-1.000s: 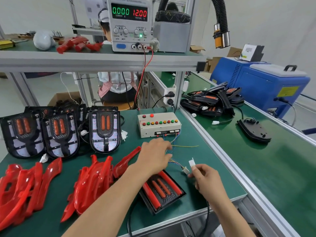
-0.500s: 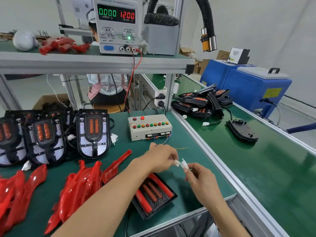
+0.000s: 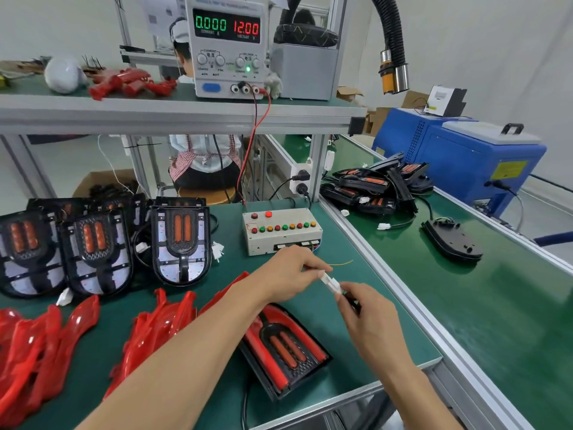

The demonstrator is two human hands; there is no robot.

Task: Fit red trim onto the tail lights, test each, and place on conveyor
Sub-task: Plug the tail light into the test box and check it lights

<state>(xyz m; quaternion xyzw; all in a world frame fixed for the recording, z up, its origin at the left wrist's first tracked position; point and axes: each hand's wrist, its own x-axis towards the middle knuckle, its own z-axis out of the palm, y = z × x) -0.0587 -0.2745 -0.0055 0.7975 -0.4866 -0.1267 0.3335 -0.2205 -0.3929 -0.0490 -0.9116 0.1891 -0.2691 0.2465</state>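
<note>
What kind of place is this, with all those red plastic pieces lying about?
Most likely a factory assembly line for vehicle tail lights. Untrimmed tail lights and red trim pieces crowd the bench, a power supply and button test box stand ready, and a green conveyor runs alongside.

We face pale grey walls [image 3: 496, 41] and an aluminium shelf [image 3: 173, 116] over a green workbench [image 3: 356, 321] — everything under flat, even light.
</note>
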